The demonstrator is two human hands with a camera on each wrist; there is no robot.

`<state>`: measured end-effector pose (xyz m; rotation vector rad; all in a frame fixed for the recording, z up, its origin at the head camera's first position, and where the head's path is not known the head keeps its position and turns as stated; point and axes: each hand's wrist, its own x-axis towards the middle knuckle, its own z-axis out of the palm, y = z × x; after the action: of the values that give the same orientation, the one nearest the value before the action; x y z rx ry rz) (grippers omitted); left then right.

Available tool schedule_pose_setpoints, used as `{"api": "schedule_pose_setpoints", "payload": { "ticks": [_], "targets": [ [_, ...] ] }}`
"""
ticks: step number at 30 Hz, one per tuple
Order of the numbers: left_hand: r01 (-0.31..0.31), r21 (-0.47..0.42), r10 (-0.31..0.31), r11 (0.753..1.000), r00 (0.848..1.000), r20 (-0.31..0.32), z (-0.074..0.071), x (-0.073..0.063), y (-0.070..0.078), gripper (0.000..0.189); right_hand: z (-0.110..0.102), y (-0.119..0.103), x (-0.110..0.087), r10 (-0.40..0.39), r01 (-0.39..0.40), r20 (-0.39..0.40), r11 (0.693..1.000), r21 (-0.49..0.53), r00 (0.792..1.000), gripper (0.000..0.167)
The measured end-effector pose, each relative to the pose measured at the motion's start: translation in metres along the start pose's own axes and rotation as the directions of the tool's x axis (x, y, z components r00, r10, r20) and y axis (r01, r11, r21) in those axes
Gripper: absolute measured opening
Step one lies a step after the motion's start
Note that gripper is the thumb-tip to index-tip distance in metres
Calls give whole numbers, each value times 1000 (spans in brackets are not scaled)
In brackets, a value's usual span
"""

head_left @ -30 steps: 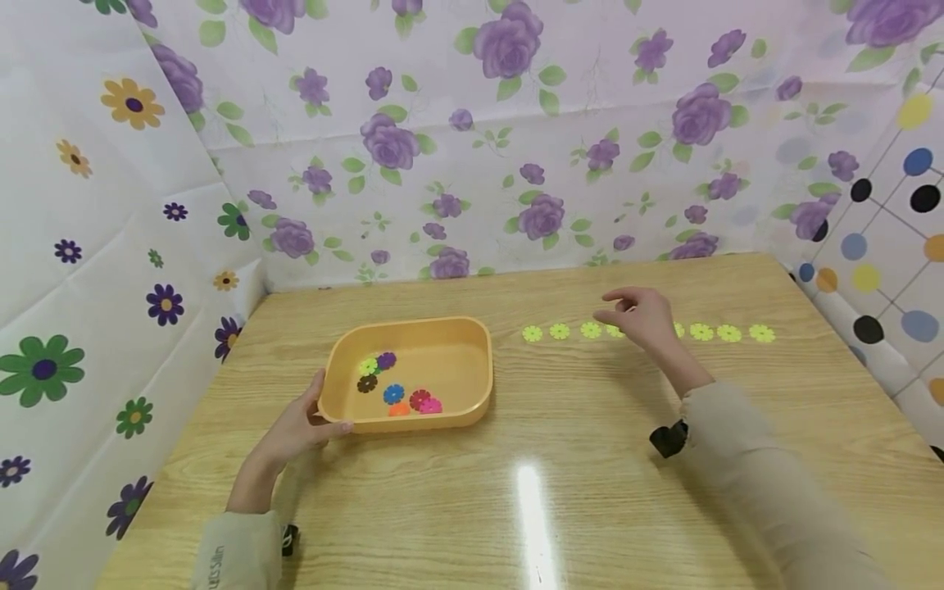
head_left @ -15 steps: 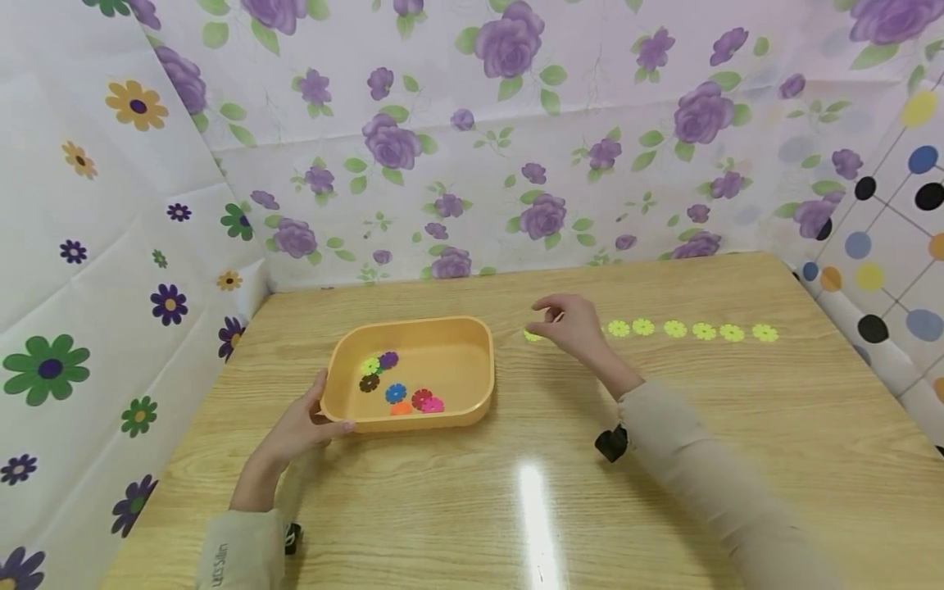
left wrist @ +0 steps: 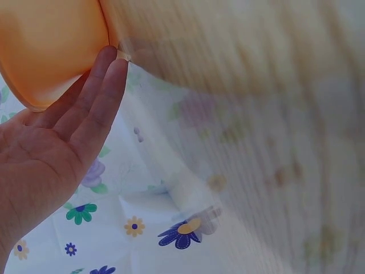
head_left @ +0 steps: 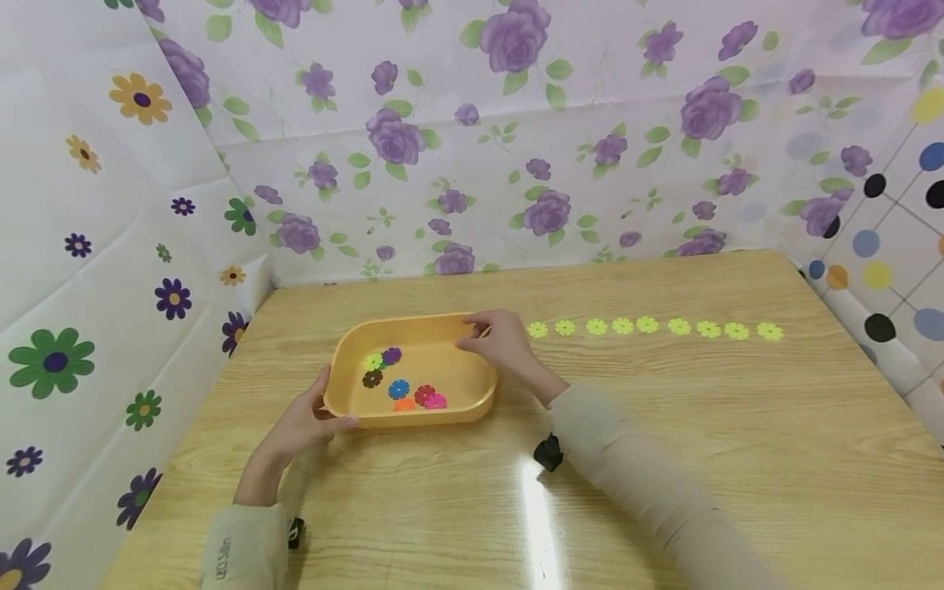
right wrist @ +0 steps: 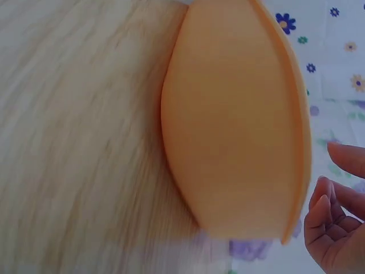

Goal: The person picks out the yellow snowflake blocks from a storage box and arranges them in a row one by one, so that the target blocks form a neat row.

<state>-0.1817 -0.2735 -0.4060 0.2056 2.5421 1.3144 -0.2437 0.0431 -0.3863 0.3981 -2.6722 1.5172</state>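
Note:
My left hand holds the near left corner of a yellow-orange plastic tray. The thumb lies at the front rim, and in the left wrist view the fingers rest along its outer wall. Over the tray's right end hovers my right hand, thumb and index finger apart with nothing visible between them. In the right wrist view its fingers are loosely bent beside the rim. Inside the tray lie notched plastic discs: yellow-green, purple, brown, blue, orange, red and pink.
Several yellow-green notched discs form a row on the wooden table, right of the tray. Behind the table hangs a floral sheet. Patterned sheets also stand at both sides. A black strap piece sits at my right wrist.
My right hand has swept left from above the row of discs to the tray's right end, uncovering the whole row. The left hand and the tray stay in place.

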Motion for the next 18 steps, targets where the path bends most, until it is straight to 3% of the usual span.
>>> {"api": "schedule_pose_setpoints", "payload": {
  "ticks": [8,12,18],
  "targets": [
    [-10,-6,10,1000,1000,0,0,0,1,104,45,-19,6,-66,65,65,998,22,996,39],
    [-10,-15,10,1000,1000,4,0,0,0,103,66,-27,7,-27,23,96,999,45,995,44],
    [-35,-25,35,999,999,7,0,0,-2,102,91,-38,19,56,-44,152,996,-81,987,52]
  ]
}}
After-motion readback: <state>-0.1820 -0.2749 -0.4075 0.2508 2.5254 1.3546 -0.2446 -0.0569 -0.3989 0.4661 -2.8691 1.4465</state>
